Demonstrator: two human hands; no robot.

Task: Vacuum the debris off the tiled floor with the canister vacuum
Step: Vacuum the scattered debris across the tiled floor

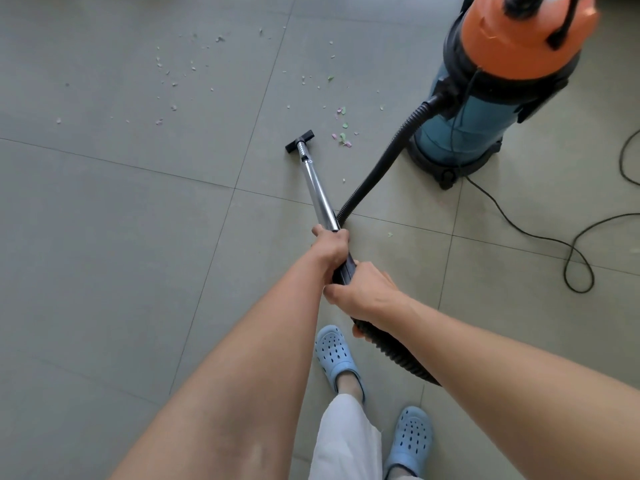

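Pale bits of debris (166, 72) lie scattered over the grey tiled floor (104, 220) at the far left and centre, with pink and green scraps thickest just right of the vacuum's black floor head (300, 141). The head sits flat on a tile, and the shiny metal wand (317, 188) runs back from it toward the person. The left hand (330, 245) is wrapped around the lower end of the wand, where the metal meets the black handle (346, 270). Just behind it, the right hand (367, 294) grips the handle and the start of the ribbed black hose (372, 171); the two hands sit close together, one above the other. The hose loops under the right forearm and climbs to the canister vacuum (485, 109), blue with an orange top, standing upright at the upper right, well apart from the floor head. A black power cord (554, 240) curls over the tiles at the far right. Two light blue clogs (336, 358) show at the bottom.
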